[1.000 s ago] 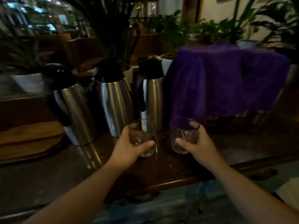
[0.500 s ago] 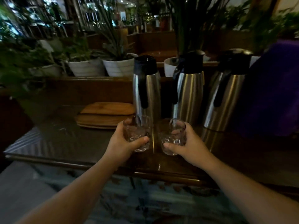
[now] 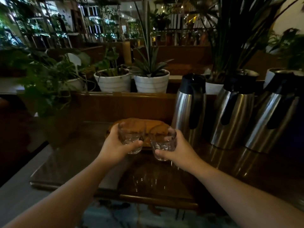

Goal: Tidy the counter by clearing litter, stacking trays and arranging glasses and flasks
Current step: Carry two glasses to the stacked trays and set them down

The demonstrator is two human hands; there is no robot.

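My left hand [image 3: 115, 145] grips a clear patterned glass [image 3: 130, 135], and my right hand [image 3: 179, 150] grips a second clear glass [image 3: 162, 143]. Both glasses are held side by side just above the dark glossy counter [image 3: 156, 178], in front of the stacked wooden trays [image 3: 154, 125]. Three steel flasks with black lids and handles stand in a row to the right: the nearest flask [image 3: 189, 107], the middle flask [image 3: 235, 111] and the far flask [image 3: 276, 116].
White plant pots [image 3: 113, 82] [image 3: 151, 83] sit on a ledge behind the counter. A leafy plant [image 3: 49, 89] hangs over the counter's left end. The counter's front edge [image 3: 148, 197] runs below my arms.
The view has swung left; the purple cloth is out of sight. Both hands have carried the glasses left past the flasks, now in front of the wooden trays.
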